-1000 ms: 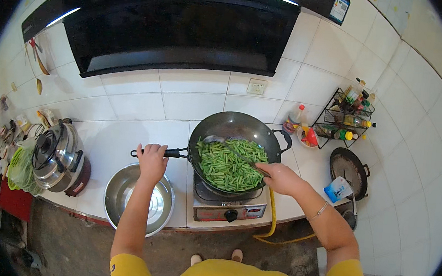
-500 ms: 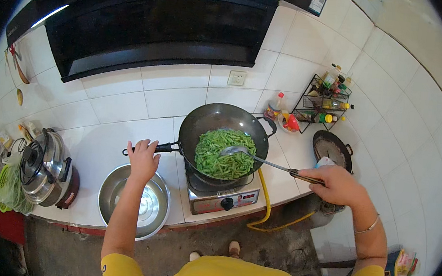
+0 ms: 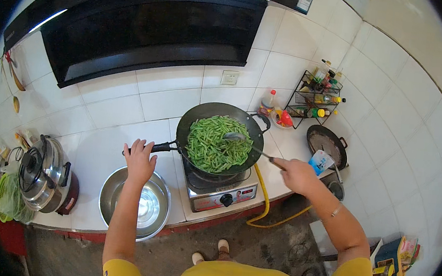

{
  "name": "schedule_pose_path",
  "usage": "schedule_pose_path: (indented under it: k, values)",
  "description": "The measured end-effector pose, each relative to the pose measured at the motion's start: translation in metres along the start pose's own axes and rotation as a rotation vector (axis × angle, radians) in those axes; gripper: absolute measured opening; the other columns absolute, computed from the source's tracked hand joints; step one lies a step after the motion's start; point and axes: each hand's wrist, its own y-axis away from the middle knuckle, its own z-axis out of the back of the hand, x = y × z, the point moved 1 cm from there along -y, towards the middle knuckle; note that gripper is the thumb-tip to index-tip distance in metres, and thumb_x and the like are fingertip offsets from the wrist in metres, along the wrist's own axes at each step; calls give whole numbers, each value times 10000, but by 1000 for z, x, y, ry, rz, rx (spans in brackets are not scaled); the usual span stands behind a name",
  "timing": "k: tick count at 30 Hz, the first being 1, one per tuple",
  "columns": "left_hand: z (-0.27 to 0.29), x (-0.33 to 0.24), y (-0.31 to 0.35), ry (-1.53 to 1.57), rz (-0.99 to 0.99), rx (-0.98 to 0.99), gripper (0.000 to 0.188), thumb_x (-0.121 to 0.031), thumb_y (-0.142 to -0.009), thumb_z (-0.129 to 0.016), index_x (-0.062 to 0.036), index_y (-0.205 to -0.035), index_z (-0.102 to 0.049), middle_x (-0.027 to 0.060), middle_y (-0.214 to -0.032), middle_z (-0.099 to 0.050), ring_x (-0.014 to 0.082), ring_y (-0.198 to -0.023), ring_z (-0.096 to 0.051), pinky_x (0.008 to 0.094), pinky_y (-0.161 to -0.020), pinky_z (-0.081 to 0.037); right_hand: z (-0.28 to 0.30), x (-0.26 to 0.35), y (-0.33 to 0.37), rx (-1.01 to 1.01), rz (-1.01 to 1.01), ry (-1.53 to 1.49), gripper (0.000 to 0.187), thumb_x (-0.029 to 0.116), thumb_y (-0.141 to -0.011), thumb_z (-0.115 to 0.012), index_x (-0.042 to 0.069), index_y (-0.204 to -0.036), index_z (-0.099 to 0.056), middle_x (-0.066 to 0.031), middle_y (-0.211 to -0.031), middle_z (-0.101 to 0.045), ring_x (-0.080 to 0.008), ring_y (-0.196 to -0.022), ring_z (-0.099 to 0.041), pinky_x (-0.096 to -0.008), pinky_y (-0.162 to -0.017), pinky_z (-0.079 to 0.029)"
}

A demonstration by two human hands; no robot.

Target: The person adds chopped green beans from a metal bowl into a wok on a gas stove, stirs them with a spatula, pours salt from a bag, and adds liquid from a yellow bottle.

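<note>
A dark wok (image 3: 184,117) sits on a gas stove (image 3: 220,199), full of chopped green beans (image 3: 215,143). My left hand (image 3: 139,162) lies over the wok's black long handle (image 3: 164,147), its fingers bent across it. My right hand (image 3: 300,176) is closed round the wooden handle of a metal ladle (image 3: 234,136). The ladle's bowl rests among the beans, right of their middle. Beneath my left forearm, a wide steel basin (image 3: 161,207) stands on the white tiled counter, partly covered by the arm.
A pressure cooker (image 3: 50,175) stands at left. A black range hood (image 3: 151,35) hangs above. At right are a bottle rack (image 3: 315,99), a sauce bottle (image 3: 267,102), a second dark pan (image 3: 327,143) and a blue-white packet (image 3: 321,161). A yellow hose (image 3: 265,201) hangs beside the stove.
My right hand has moved left toward the wok, pushing the ladle's bowl farther in. The beans now spread farther left and up the wok. My left hand stays at the handle.
</note>
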Motion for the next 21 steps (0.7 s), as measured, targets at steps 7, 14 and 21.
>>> schedule_pose_path:
  k: [7, 14, 21]
  values:
    - [-5, 2, 2, 37, 9, 11, 500, -192, -727, -725, -142, -1203, -578, 115, -1212, -535, 291, -1212, -441, 569, -1058, -222, -78, -46, -40, -264, 11, -440, 382, 90, -846, -506, 65, -1226, -539, -229, -991, -633, -336, -809, -628, -425, -688, -496]
    - [1, 0, 4, -25, 45, -4, 513, -192, -715, -731, -141, -1203, -581, 119, -1219, -524, 296, -1210, -434, 564, -1056, -227, -43, -10, -29, 36, 122, -699, 420, 79, -837, -524, 34, -1254, -525, -177, -1027, -640, -265, -882, -624, -336, -826, -469]
    - [-3, -4, 4, 1, 47, 15, 512, -195, -710, -734, -145, -1196, -582, 115, -1209, -527, 289, -1203, -439, 558, -1059, -228, -61, -42, -75, -40, -28, -539, 420, 60, -835, -520, 57, -1255, -531, -165, -896, -650, -302, -779, -633, -377, -725, -498]
